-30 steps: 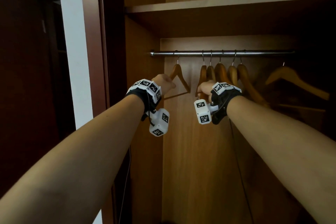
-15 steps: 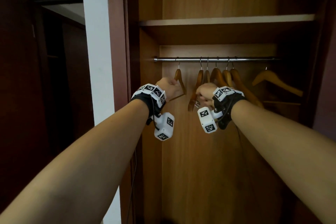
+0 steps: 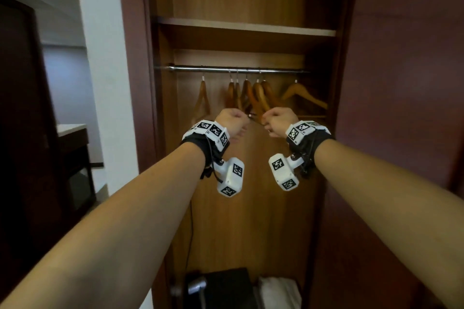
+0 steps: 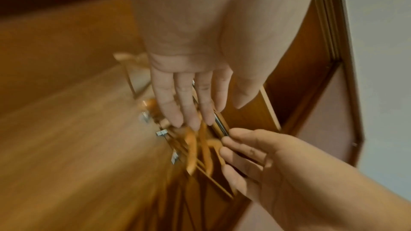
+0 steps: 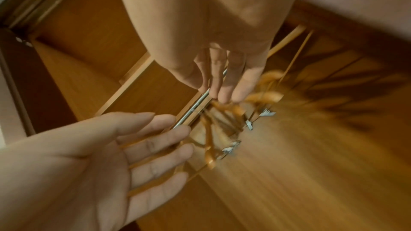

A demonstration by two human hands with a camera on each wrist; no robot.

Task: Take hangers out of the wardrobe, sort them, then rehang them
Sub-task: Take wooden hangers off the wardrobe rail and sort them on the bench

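Wooden hangers hang on the metal rod (image 3: 238, 69) of the open wardrobe: one alone at the left (image 3: 202, 98), a bunch of several in the middle (image 3: 248, 98), one at the right (image 3: 303, 96). My left hand (image 3: 233, 120) and right hand (image 3: 276, 120) hover side by side in front of the bunch, a little below it. The left wrist view shows my left hand (image 4: 189, 108) with relaxed fingers, holding nothing, over the blurred hangers (image 4: 193, 145). My right hand (image 5: 222, 85) likewise holds nothing in the right wrist view, and the left palm (image 5: 133, 147) lies open beside it.
A wooden shelf (image 3: 246, 27) runs above the rod. On the wardrobe floor stand a black box (image 3: 218, 288) and a white bundle (image 3: 278, 291). A dark red door panel (image 3: 401, 133) flanks the right side, a white wall (image 3: 105, 57) and dark furniture the left.
Both hands have let go of the hangers and drawn back from the rod. The view has pulled away, so the wardrobe floor now shows.
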